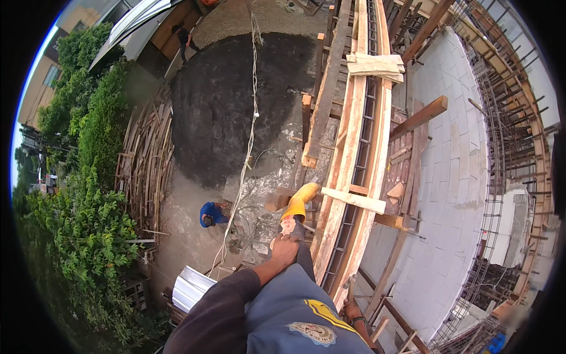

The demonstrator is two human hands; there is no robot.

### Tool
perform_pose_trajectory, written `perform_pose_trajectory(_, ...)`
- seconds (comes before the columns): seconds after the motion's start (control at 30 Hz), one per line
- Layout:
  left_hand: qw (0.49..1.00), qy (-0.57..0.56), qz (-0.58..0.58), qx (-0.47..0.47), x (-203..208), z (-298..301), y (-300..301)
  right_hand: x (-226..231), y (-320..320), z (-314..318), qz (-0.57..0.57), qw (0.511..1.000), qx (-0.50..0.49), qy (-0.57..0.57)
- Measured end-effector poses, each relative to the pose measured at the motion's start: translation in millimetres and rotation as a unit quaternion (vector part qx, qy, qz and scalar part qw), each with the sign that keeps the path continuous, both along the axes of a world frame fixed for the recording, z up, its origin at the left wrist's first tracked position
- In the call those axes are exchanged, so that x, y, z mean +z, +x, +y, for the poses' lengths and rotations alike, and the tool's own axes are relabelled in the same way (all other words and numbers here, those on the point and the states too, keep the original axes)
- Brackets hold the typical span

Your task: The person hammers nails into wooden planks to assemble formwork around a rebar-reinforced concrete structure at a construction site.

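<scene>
My left hand (285, 251) is closed at my bent leg, just above a yellow rubber boot (303, 197). Between hand and boot shows a pale, reddish-marked patch (287, 225); I cannot tell whether the fingers hold it. My right hand (352, 308), with a dark band at the wrist, is low beside the timber beam formwork (380, 135). Its fingers look curled round a narrow brownish piece (352, 288) whose kind I cannot make out. Steel reinforcing bars (352, 203) run inside the formwork. A short wooden cleat (354, 200) crosses its top ahead of the boot.
Short boards (376, 66) lie across the formwork farther off. A timber prop (420, 118) juts out at right, before a grey block wall (451, 147). Far below, a person in blue (212, 214) bends near a dangling pale cable (252, 118). Stacked timber (147, 159) lies left.
</scene>
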State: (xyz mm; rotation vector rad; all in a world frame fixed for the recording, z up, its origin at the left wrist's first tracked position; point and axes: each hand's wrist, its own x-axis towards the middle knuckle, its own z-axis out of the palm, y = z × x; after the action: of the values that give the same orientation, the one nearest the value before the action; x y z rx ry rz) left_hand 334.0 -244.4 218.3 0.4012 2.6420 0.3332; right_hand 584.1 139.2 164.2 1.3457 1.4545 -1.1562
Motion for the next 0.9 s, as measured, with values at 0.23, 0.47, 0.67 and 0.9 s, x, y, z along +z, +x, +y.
perform_pose_trajectory(0.23, 0.999, 0.018, -0.024, -0.038, -8, -5, -1, 40, -57, -44, 0.007, 0.997, -0.073, 0.020)
perform_pose_trajectory(0.47, 0.996, 0.067, -0.002, -0.061, 14, -18, -3, 24, -67, -62, 0.106, 0.988, 0.072, 0.091)
perform_pose_trajectory(0.67, 0.997, 0.007, -0.019, -0.069, 1, -26, -2, 30, -137, -90, 0.137, 0.974, 0.136, 0.117)
perform_pose_trajectory(0.9, 0.995, 0.025, -0.052, -0.077, -2, -22, 1, 43, -314, -100, 0.225, 0.963, 0.126, 0.078)
